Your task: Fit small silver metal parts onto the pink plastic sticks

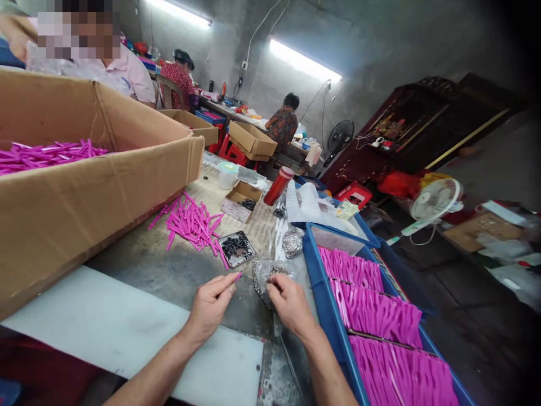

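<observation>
Okay so the left hand (210,303) has its thumb and fingers pinched together on a small pink piece (239,276), with just the end of it poking out past the fingertips. The right hand (291,301) is half curled at an open clear bag of metal bits (278,272), thumb and fingers close together, and honestly I can't tell if there's anything between them. Just beyond the left hand there's a dish of black bits (238,248), with a loose pile of pink sticks (195,223) next to it, one lying up against the dish. A second bag of metal bits (292,242) sits past the first, then a little open carton (236,210) with more dark parts, a red bottle (279,186) and a lidded tub (228,176). Along the right of the worktop (156,262) is a blue crate (315,265) with pink pieces packed in three rows; on the left, a big cardboard box (105,197) holding loads more, near a pale board (127,321). Further out, three other people and a white fan (437,200).
</observation>
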Demonstrator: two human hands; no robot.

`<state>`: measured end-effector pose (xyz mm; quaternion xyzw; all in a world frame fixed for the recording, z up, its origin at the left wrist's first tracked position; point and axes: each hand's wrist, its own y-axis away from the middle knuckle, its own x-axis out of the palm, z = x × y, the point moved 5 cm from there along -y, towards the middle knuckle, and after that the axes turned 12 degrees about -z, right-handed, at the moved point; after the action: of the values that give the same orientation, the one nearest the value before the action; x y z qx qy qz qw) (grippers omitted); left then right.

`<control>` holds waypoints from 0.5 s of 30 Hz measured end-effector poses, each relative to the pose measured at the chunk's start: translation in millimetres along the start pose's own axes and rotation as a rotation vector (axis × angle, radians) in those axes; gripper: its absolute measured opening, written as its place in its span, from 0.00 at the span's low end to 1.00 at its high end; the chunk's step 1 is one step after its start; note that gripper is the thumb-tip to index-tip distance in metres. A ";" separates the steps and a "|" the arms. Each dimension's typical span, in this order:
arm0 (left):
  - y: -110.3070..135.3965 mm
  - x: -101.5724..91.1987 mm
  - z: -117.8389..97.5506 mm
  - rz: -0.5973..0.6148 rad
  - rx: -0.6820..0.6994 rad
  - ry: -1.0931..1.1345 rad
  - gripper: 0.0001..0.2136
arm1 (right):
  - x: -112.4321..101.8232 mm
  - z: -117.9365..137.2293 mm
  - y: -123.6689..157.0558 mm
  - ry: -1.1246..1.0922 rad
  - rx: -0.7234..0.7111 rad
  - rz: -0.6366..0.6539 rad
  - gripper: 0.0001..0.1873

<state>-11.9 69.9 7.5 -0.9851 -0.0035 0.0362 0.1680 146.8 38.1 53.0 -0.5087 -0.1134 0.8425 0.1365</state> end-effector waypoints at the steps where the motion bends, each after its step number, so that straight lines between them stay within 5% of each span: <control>1: 0.1 0.1 -0.4 0.003 -0.004 0.005 0.13 | 5.5 4.4 7.0 0.001 -0.021 0.048 0.08; 7: 0.5 0.2 -3.0 0.008 -0.022 0.026 0.13 | 42.1 1.9 37.6 0.208 -0.047 0.271 0.07; 15: 1.0 -0.3 -3.8 -0.004 -0.036 0.054 0.13 | 33.9 -4.4 34.3 0.135 -0.014 0.293 0.09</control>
<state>-12.0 67.7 10.9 -0.9886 -0.0018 0.0092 0.1503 131.7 18.0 11.7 -0.5763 -0.0342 0.8163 0.0159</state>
